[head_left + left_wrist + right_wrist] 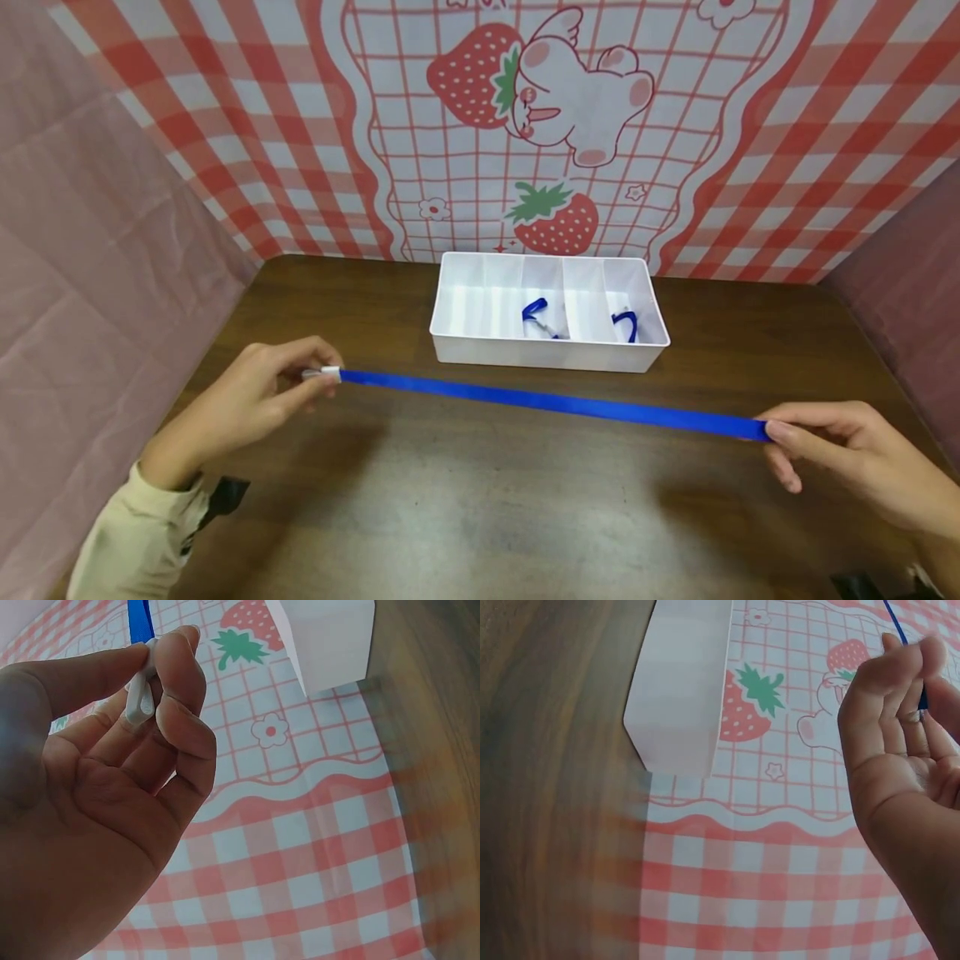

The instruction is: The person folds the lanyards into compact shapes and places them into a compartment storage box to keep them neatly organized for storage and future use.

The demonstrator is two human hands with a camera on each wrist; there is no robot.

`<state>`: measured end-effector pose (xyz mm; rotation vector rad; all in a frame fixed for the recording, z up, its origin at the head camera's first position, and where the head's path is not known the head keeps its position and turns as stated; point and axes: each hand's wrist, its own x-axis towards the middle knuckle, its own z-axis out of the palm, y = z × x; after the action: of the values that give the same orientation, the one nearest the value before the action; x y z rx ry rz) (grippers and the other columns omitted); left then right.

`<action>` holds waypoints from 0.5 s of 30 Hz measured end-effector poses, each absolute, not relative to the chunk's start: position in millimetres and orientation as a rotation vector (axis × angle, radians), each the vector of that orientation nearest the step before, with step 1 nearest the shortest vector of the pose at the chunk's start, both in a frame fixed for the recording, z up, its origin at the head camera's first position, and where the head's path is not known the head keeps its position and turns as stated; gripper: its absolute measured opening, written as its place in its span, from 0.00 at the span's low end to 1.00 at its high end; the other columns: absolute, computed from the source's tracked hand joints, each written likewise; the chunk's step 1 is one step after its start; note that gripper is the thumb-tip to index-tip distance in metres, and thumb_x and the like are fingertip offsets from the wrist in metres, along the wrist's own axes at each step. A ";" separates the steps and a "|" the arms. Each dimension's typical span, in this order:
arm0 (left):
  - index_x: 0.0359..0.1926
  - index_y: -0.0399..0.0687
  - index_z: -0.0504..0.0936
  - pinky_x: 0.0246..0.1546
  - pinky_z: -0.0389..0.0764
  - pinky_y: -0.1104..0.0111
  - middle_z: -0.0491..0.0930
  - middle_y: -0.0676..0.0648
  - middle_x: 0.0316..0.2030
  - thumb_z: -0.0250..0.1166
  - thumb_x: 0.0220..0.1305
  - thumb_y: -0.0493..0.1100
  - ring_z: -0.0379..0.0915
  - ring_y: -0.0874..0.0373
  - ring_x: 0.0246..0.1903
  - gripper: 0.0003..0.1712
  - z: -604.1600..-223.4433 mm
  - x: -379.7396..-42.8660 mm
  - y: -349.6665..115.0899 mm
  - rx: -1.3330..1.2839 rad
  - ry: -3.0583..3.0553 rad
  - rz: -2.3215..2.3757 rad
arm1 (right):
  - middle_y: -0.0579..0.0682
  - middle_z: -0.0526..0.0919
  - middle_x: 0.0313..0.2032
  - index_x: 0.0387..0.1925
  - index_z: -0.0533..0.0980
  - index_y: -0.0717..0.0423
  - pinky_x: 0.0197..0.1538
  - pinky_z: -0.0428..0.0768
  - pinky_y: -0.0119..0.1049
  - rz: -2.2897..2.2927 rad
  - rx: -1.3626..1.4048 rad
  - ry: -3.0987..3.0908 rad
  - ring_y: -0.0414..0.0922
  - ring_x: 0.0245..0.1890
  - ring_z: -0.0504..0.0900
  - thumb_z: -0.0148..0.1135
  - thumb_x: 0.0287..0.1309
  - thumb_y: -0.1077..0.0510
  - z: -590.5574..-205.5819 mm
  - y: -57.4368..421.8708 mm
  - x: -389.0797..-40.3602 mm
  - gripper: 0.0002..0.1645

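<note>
A blue lanyard is stretched nearly straight above the table, sloping slightly down to the right. My left hand pinches the white plastic clip at its left end between thumb and fingers. At the other end, my right hand pinches the blue band with the thumb on top. In the right wrist view most of the band is out of frame, and the fingers partly hide the held end. Behind the lanyard stands a white divided box, touched by neither hand.
In the box's middle compartment lies a folded blue band with a metallic piece. Another curved blue band sits in the right-end compartment. A checked strawberry-print cloth hangs behind the brown wooden table; pink cloth covers the left side.
</note>
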<state>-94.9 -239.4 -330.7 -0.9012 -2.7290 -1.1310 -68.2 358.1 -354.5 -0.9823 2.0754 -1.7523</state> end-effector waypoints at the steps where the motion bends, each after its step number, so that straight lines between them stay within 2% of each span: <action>1: 0.39 0.48 0.80 0.20 0.80 0.69 0.80 0.59 0.26 0.64 0.67 0.32 0.77 0.63 0.21 0.06 -330.9 -94.7 -239.5 -0.903 -2.729 -1.133 | 0.54 0.78 0.28 0.49 0.74 0.75 0.25 0.72 0.43 -1.769 -0.983 2.026 0.47 0.25 0.76 0.31 0.62 0.87 -355.4 359.4 -69.0 0.26; 6: 0.40 0.48 0.80 0.21 0.80 0.70 0.80 0.59 0.27 0.64 0.67 0.33 0.77 0.62 0.21 0.06 -330.7 -93.9 -238.9 -0.915 -2.728 -1.163 | 0.58 0.80 0.30 0.48 0.71 0.75 0.30 0.78 0.44 -1.827 -0.896 1.952 0.51 0.28 0.79 0.30 0.64 0.86 -357.1 364.0 -68.4 0.24; 15: 0.40 0.49 0.80 0.21 0.80 0.68 0.80 0.57 0.27 0.64 0.67 0.33 0.77 0.61 0.21 0.06 -328.6 -90.7 -237.8 -0.926 -2.716 -1.270 | 0.60 0.83 0.32 0.45 0.76 0.77 0.34 0.84 0.40 -1.925 -0.865 2.057 0.50 0.29 0.83 0.38 0.56 0.90 -361.0 370.5 -64.5 0.24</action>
<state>-90.7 -237.8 -328.6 -0.9263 -2.7161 -1.2699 -64.5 370.5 -361.0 -0.8654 2.0570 -1.9249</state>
